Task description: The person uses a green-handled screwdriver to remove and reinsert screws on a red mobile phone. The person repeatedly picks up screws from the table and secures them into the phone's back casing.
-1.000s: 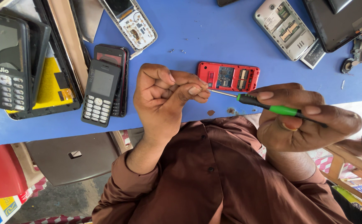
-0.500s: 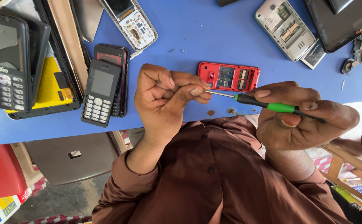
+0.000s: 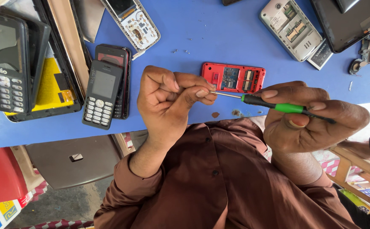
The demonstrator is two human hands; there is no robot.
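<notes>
My right hand (image 3: 316, 123) grips a slim screwdriver (image 3: 287, 107) with a green and black handle, its metal shaft pointing left. My left hand (image 3: 168, 101) is curled, with thumb and forefinger pinched around the shaft's tip; anything tiny between them is hidden. Both hands hover over the near edge of the blue table (image 3: 202, 34). Just beyond them lies a red phone (image 3: 233, 78) with its back cover off and its circuit board showing. My brown shirt fills the lower view.
A black keypad phone (image 3: 102, 94) lies on another handset left of my left hand. A larger black keypad phone (image 3: 2, 59), an opened white handset (image 3: 132, 23), an opened grey phone (image 3: 291, 29) and a dark tablet (image 3: 350, 21) lie around. A grey stool (image 3: 74, 159) stands below.
My left fingers have shifted slightly on the screwdriver's tip. Both hands otherwise stay where they were.
</notes>
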